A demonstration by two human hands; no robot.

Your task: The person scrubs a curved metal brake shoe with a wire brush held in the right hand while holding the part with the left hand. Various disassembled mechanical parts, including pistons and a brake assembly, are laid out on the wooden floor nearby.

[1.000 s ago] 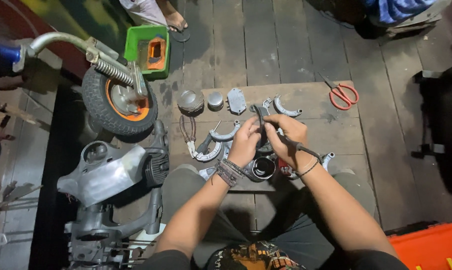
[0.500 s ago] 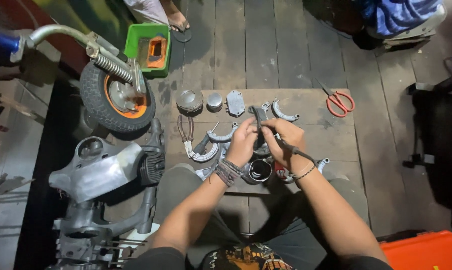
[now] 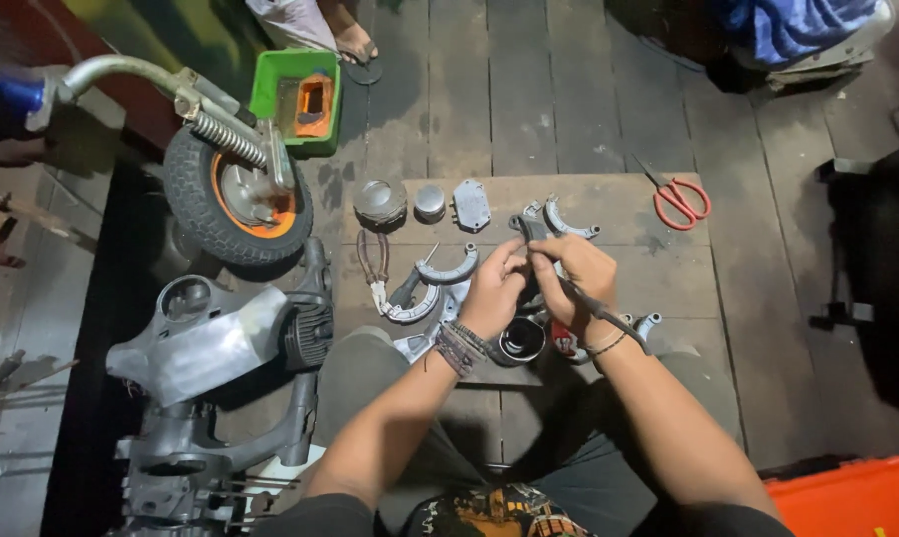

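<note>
- While both hands meet over the wooden board (image 3: 668, 264), the left hand (image 3: 489, 293) and right hand (image 3: 579, 268) are each curled shut on one dark tool (image 3: 522, 231), fingertips pinching its upper part.
- Tool = slim, dark, prob. metal w/ a rubbery sleeve; head pokes up just above the fingers, long handle trails down-right past the right wrist.
- Handling, my read: stiff, light-ish, maybe greasy → could slip; best grip is mid-shaft near the head, where the fingers are now.
- Just below the hands: dark round cylinder part (image 3: 521, 339), open end up, near the left wrist.
- Left of the hands: curved brake shoe (image 3: 448, 268), pliers (image 3: 373, 261).
- Further out: red scissors (image 3: 680, 199) well apart at right; small wheel (image 3: 236, 199) and green tray (image 3: 295, 99) far left.
</note>
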